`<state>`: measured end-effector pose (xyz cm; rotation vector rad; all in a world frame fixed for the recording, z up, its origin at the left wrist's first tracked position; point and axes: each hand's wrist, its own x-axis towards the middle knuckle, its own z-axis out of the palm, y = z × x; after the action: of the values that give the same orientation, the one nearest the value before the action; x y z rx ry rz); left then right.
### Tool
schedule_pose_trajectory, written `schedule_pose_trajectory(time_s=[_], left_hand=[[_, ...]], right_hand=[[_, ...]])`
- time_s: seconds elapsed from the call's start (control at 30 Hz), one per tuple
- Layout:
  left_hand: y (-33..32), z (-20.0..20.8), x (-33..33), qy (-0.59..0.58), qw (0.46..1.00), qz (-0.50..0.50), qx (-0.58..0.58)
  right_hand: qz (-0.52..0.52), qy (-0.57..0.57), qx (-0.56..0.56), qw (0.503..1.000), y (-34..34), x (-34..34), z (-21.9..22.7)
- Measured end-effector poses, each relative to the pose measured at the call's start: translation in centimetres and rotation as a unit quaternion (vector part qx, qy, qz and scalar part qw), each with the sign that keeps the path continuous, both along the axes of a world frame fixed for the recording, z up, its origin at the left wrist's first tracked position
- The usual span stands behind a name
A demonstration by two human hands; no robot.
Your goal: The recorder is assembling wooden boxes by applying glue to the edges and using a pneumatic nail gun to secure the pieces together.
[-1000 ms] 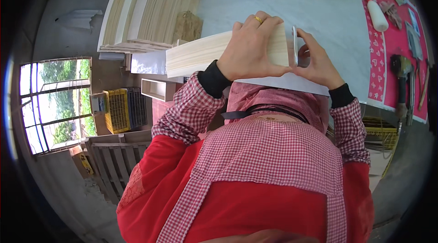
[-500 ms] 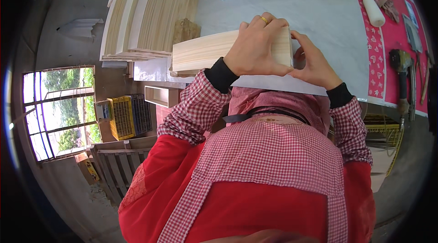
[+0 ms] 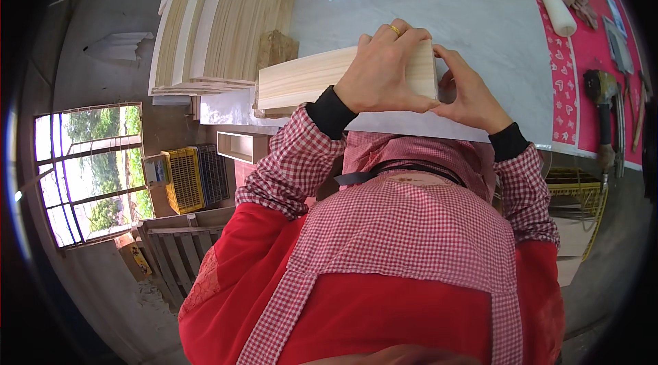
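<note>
Near the middle of the frame I have the left hand [image 3: 384, 74] spread over a pale wooden piece [image 3: 305, 79], its thumb along the near edge and its fingers over the far edge, so it holds the wood close to the right end. My right hand [image 3: 474, 96] is curled at that end, thumb on the near corner and index finger on the far one, holding it across the width with a gap inside the curve; the two thumbs meet there. The long piece reaches left over the grey-white surface [image 3: 343, 21], its left end just beside a rough wooden block [image 3: 277, 48]. I see a tall stack of boards [image 3: 236, 26] at upper left. A white bottle [image 3: 559, 14] with a red tip lies at upper right, on a pink sheet [image 3: 589, 60].
</note>
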<state>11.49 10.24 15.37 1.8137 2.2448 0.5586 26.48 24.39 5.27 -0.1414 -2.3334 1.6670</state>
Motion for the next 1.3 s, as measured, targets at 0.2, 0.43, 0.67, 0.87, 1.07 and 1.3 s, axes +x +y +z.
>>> schedule_pose_trajectory(time_s=[0.2,0.43,0.67,0.87,1.07,1.3], left_hand=[[0.0,0.0,-0.1,-0.007,1.0,0.0,-0.003],[0.1,0.1,-0.1,-0.008,1.0,0.0,-0.011],[0.1,-0.2,-0.1,-0.005,1.0,-0.001,-0.007],[0.4,-0.4,-0.1,0.01,1.0,0.008,-0.018],[0.2,-0.6,-0.1,0.012,1.0,0.011,-0.016],[0.4,-0.5,-0.1,0.013,1.0,0.014,-0.014]], right_hand=[[-0.003,-0.003,0.002,1.0,-0.2,0.0,0.1],[-0.007,-0.005,0.008,1.0,-0.1,-0.1,0.3],[-0.017,-0.002,0.008,1.0,-0.4,0.0,0.1],[-0.026,-0.009,-0.018,0.999,-0.9,0.3,0.7],[-0.088,0.099,0.032,0.991,-3.9,1.6,2.1],[-0.064,0.048,-0.023,0.997,-6.5,6.0,3.9]])
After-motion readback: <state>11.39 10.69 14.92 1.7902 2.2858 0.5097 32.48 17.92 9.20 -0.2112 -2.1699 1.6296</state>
